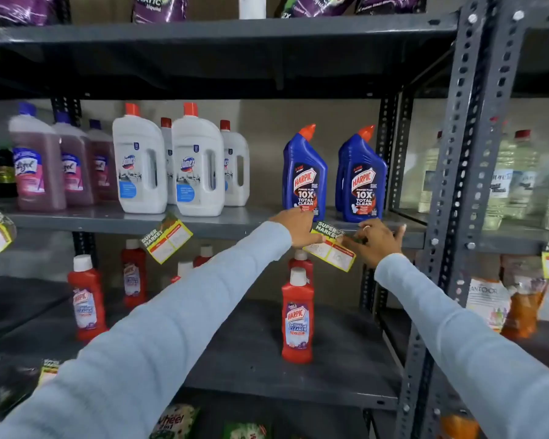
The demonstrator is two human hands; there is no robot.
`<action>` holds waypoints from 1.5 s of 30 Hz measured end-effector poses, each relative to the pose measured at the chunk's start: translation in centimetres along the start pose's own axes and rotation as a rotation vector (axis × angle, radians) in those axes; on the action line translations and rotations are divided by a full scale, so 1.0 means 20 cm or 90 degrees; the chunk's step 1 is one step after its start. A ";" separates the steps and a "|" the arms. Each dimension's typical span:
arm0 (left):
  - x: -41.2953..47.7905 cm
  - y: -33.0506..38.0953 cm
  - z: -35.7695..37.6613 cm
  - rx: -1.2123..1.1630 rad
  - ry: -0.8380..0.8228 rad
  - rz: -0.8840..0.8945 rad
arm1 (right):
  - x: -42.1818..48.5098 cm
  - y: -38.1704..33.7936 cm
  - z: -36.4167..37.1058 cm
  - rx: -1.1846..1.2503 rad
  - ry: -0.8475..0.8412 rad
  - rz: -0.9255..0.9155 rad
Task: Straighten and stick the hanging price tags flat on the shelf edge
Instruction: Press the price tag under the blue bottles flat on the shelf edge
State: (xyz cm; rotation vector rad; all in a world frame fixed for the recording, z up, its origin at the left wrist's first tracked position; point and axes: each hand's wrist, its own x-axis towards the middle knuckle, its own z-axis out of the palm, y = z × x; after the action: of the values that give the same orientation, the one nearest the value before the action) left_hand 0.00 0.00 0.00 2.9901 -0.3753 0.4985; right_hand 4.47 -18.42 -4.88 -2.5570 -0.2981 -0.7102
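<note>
1. Sleeves (159, 337) of pale grey cover both my arms, which reach forward and up to the middle shelf edge (222, 228).
2. Between the arms, on the lower shelf, stands a red bottle (297, 318) with a white cap, with more red bottles off to the left.
3. My left hand (298, 228) rests against the shelf edge, fingers curled down onto the upper left corner of a price tag (330, 250), pinching it there.
4. My right hand (377, 240) has its fingers bent onto the right end of the same tag; a ring shows on one finger. Both hands are closed on the tag.
5. That tag hangs tilted, its dark header high against the shelf edge and its yellow-bordered lower part sloping down to the right, below the edge.
6. A second tag (166, 239) hangs crooked from the same edge farther left, untouched.
7. Just behind my hands, on the shelf, stand two blue bottles (305, 175) with orange spouts.
8. Farther left are white jugs (198, 166) with red caps, then bottles of pink liquid (37, 163).
</note>
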 end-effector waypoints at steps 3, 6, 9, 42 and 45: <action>0.08 0.02 -0.01 0.096 -0.012 0.015 | 0.01 0.00 -0.03 -0.043 -0.034 -0.012; 0.12 0.11 -0.04 0.236 -0.053 0.032 | 0.01 0.03 -0.04 -0.065 -0.045 -0.042; 0.14 0.16 -0.07 0.288 -0.060 0.036 | 0.02 0.03 -0.04 -0.071 -0.038 -0.036; 0.07 -0.02 0.16 0.060 0.111 -0.016 | 0.03 0.00 -0.16 0.113 -0.016 0.095; 0.08 -0.02 0.17 0.065 0.134 -0.021 | 0.04 -0.01 -0.15 0.082 -0.014 0.105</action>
State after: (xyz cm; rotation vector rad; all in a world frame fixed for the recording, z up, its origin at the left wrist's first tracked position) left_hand 2.69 -0.48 -2.74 2.9929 -0.2915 0.8444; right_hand 3.82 -19.73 -2.11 -2.4348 -0.1340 -0.5817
